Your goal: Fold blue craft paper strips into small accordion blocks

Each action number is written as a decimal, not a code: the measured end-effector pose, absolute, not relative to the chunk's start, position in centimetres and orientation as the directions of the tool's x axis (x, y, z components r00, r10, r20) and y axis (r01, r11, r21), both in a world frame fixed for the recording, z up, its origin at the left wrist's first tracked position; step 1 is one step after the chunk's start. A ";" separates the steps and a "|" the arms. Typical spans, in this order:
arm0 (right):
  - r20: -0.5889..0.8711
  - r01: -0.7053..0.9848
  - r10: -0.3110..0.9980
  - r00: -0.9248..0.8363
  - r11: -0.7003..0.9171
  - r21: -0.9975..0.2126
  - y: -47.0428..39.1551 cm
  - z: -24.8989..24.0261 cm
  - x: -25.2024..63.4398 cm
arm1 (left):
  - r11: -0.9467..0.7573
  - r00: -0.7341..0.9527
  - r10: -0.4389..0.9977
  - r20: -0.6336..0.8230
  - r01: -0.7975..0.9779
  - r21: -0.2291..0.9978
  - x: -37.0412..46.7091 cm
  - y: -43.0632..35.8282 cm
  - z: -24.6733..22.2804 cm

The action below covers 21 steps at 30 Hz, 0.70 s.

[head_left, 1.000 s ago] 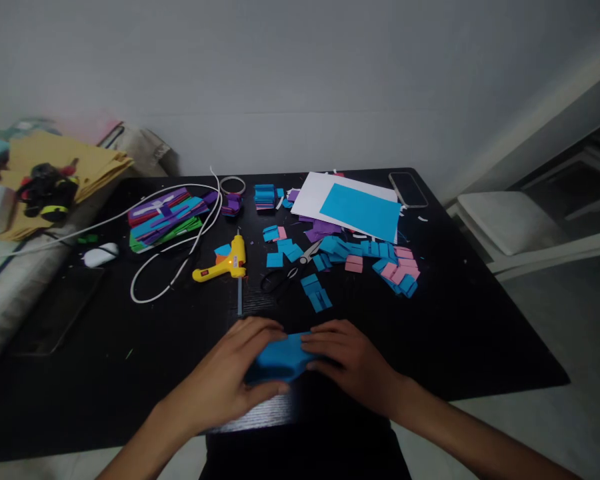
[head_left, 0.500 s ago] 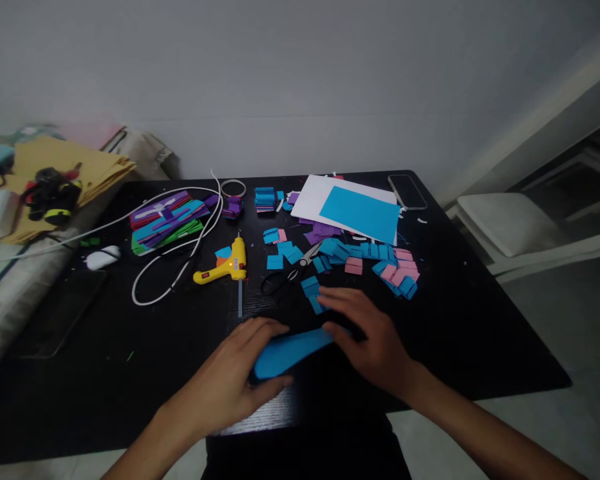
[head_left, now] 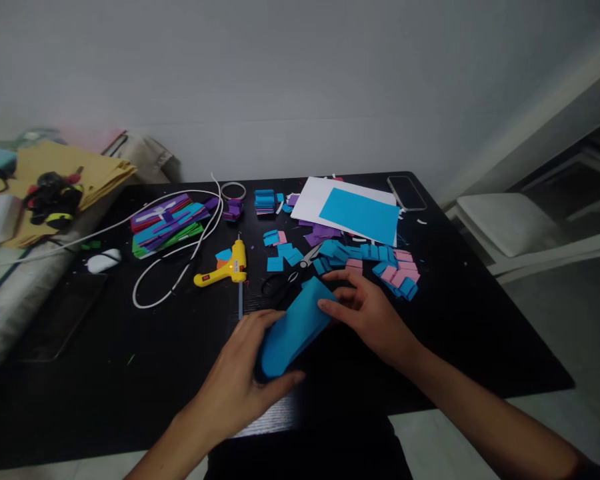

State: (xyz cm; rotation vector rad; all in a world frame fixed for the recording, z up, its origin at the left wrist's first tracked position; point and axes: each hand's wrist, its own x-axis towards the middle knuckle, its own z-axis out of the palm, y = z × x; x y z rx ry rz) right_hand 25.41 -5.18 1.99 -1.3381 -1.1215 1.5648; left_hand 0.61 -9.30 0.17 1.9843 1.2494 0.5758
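A blue sheet of paper (head_left: 300,325), bent over on itself, is tilted up above the near part of the table between my hands. My left hand (head_left: 247,367) curves around its lower left end, with the thumb below and apart from the fingers. At the upper right end, my right hand (head_left: 363,310) pinches the paper between thumb and fingers. Just beyond the paper lie scissors (head_left: 305,260) with dark handles. Small folded blue and pink paper pieces (head_left: 400,270) are strung out behind my right hand.
A yellow glue gun (head_left: 225,265) lies left of centre, near a looped white cable (head_left: 153,303). Coloured paper strips (head_left: 170,223) sit at the back left. White and blue sheets (head_left: 360,213) and a phone (head_left: 407,193) lie at the back right.
The blue paper's right end has been raised and swung away from me, showing more of its face. My right hand has moved up with it; my left hand has shifted slightly.
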 end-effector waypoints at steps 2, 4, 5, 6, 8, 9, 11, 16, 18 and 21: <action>-0.271 0.038 0.953 -0.133 -0.268 -0.963 -5.0 1.8 25.3 | -0.171 0.423 0.902 -0.090 0.540 0.824 0.7 -9.5 0.4; -0.263 0.049 0.953 -0.151 -0.259 -0.965 -4.8 1.8 25.3 | -0.044 0.441 0.881 -0.175 0.443 0.895 0.8 -9.5 0.6; -0.267 0.047 0.949 -0.168 -0.263 -0.964 -4.8 1.8 25.3 | 0.026 0.461 0.863 -0.209 0.373 0.928 0.8 -9.5 0.8; -0.270 0.047 0.945 -0.186 -0.266 -0.963 -4.7 1.9 25.3 | 0.105 0.481 0.842 -0.244 0.297 0.949 0.8 -9.4 0.9; -0.271 0.055 0.938 -0.218 -0.265 -0.963 -4.5 2.2 25.3 | 0.270 0.507 0.803 -0.314 0.162 0.949 0.8 -9.3 1.1; -0.269 0.060 0.937 -0.224 -0.262 -0.963 -4.5 2.3 25.3 | 0.328 0.507 0.792 -0.340 0.117 0.937 0.8 -9.3 1.1; -0.270 0.067 0.938 -0.219 -0.262 -0.963 -4.5 2.3 25.2 | 0.354 0.501 0.792 -0.349 0.088 0.931 1.0 -9.2 1.3; -0.281 0.030 0.935 -0.214 -0.282 -0.959 -4.8 1.6 24.2 | 0.118 0.473 0.852 -0.223 0.241 0.963 2.5 -9.5 1.5; -0.249 -0.003 0.939 -0.238 -0.257 -0.966 -4.9 1.3 23.9 | 0.158 0.469 0.847 -0.250 0.225 0.961 3.2 -9.5 1.4; -0.209 -0.072 0.939 -0.274 -0.236 -0.969 -5.0 1.1 24.0 | 0.309 0.488 0.814 -0.314 0.094 0.946 3.7 -9.2 1.1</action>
